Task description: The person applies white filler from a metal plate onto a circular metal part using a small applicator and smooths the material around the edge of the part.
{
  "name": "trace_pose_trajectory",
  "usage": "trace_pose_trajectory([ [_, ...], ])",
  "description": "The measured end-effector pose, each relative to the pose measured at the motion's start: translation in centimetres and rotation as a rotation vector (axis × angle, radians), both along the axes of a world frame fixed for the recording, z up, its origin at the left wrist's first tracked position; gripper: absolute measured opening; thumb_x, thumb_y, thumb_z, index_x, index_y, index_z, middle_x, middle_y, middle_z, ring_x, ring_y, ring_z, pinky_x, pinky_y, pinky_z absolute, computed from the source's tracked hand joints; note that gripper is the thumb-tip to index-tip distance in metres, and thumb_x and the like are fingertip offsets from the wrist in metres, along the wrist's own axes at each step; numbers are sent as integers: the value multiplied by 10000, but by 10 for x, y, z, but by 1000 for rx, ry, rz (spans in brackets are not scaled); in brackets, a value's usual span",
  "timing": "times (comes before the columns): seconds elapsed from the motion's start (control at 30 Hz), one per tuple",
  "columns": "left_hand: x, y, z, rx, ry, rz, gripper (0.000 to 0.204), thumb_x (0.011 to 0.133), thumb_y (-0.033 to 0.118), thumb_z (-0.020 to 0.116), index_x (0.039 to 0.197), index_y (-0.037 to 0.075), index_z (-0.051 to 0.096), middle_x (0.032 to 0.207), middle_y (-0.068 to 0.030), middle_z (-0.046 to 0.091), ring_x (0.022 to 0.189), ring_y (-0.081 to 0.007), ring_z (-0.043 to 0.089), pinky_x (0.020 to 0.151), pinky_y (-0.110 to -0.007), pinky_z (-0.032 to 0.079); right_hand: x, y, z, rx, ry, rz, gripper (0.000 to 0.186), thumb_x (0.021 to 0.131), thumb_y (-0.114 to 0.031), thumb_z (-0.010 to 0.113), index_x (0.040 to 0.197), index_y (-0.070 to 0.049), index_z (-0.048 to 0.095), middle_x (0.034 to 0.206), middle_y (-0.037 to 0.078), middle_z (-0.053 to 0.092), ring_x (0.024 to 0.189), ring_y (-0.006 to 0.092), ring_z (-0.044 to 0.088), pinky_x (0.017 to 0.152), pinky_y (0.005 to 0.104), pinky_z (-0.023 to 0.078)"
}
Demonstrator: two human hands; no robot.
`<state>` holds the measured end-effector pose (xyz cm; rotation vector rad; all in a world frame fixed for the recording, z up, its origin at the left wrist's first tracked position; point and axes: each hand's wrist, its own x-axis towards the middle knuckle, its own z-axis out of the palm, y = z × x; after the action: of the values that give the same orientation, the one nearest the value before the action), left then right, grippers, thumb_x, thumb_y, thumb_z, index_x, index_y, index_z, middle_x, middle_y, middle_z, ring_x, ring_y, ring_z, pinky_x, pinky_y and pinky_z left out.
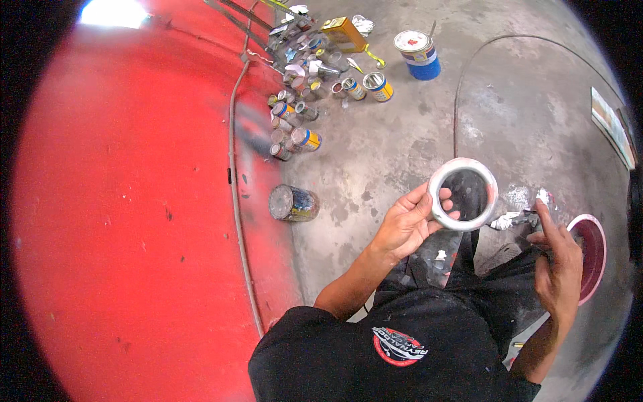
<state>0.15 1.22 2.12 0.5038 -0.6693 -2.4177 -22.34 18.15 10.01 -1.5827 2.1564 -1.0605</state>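
Note:
My left hand [406, 226] grips a pale grey-white ring [493, 191] by its left side, thumb in front and fingers reaching through the opening. A pinkish patch shows on the ring's right side. To the right of it, my right hand [560, 264] is raised with the index finger stretched out and the thumb apart. A white and pink smear shows at that fingertip; whether it sits on the finger or behind it, I cannot tell. A crumpled white cloth or paper [504, 221] lies between the ring and my right hand.
A dark pink bucket [601, 234] stands beside my right hand. A blue paint can [423, 69] and a yellow rectangular tin [343, 35] stand farther off. Several cans crowd the red wall [134, 201]; a paint-stained can [295, 204] stands nearer. A hose [457, 107] crosses the concrete floor.

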Motion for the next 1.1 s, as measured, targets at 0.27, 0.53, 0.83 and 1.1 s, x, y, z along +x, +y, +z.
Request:
trace_pose_trajectory([
  [0.27, -4, -4, -1, 3, 22, 12, 338, 950, 133, 516, 1266, 24, 468, 1094, -84, 569, 992, -194, 585, 1002, -498, 457, -3, 9, -10, 35, -72, 4, 770, 584, 120, 440, 1314, -106, 537, 758, 152, 612, 704, 304, 580, 692, 367, 453],
  [0.53, -3, -5, -3, -41, -25, 47, 309, 972, 169, 486, 1244, 23, 492, 1064, -64, 589, 954, -158, 604, 959, -452, 502, -3, 8, -10, 45, -48, 5, 753, 585, 115, 446, 1296, -107, 553, 765, 140, 614, 700, 311, 561, 686, 382, 444],
  [0.83, -2, -4, -3, -95, -147, 82, 267, 972, 151, 487, 1199, 10, 504, 1068, -98, 597, 896, -166, 612, 939, -444, 513, -3, 11, -16, 45, -52, 1, 771, 575, 117, 448, 1299, -128, 554, 774, 128, 619, 687, 305, 554, 675, 375, 447],
  [1.1, 2, -1, 16, -205, -363, 161, 244, 970, 181, 511, 1044, -38, 589, 884, -101, 648, 726, -151, 639, 692, -320, 576, -5, 11, -28, 56, -85, -105, 742, 644, 125, 479, 1357, -80, 475, 955, 177, 647, 890, 314, 621, 816, 336, 465],
])
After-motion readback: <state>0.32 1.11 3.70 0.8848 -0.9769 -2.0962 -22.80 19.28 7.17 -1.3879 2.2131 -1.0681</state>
